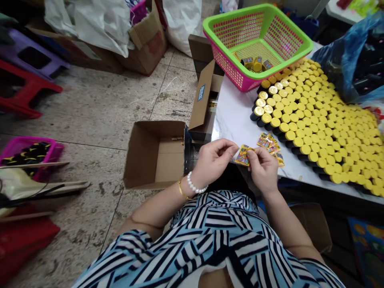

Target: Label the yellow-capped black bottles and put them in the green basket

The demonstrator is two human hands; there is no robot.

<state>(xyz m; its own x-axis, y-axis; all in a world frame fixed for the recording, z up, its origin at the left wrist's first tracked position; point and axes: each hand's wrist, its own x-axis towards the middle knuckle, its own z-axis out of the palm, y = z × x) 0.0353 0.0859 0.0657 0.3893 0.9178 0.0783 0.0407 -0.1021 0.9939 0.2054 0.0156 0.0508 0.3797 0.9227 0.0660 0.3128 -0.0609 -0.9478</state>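
The right hand pinches a yellow printed piece at the table's near edge — left hand fingertips pressed together beside its corner, perhaps steadying it. More printed pieces lie within easy reach, yellow-capped containers standing tightly packed beyond, probably saving room.

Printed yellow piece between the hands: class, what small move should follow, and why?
Perhaps bring the left hand onto the printed piece: the right hand pinches its right side, while the left fingertips are closed beside its upper-left corner, contact unclear.
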